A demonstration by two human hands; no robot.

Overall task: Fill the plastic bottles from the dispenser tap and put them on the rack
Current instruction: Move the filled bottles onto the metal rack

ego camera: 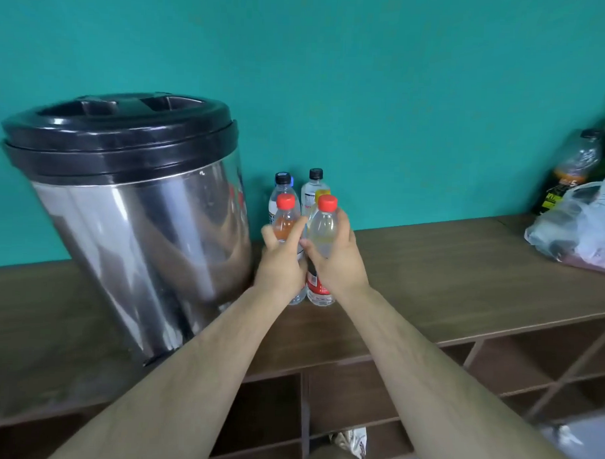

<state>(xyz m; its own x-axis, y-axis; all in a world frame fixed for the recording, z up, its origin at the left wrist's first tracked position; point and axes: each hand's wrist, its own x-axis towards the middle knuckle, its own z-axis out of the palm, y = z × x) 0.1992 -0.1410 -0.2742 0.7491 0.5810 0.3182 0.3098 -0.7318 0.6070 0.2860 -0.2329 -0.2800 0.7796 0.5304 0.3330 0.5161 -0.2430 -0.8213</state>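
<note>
**Head view: two-handed hold on a pair of bottles beside the dispenser.**

Position: two red-capped bottles at the front of a small cluster on the tabletop, just right of the steel dispenser with its black lid. Side by side and nearly touching. Bases at or barely above the wood; impossible to tell which.

Left grip: fingers and thumb curled round the body of the left red-capped bottle, grasping it below the shoulder.

Right grip: clasped in the same way round the right red-capped bottle.

Orientation: long axis of each bottle upright, cap end up, base end down toward the tabletop. Caps on both.

Behind the pair: a blue-capped bottle, a black-capped bottle, and a yellow cap half hidden between them, all close to the teal wall.

Step in hand, as judged: either taking up a pair for filling or setting a pair down among the cluster. Fill level too unclear through the plastic to decide. Tap not in view.

Next move, if filling: release of one bottle, removal of the other's cap, then the open mouth carried under the tap with the axis kept vertical.

Next move, if already full: transfer to the rack, judged to be the open compartments under the tabletop.

Far right: a plastic bag and a dark bottle, well apart from the work.
</note>
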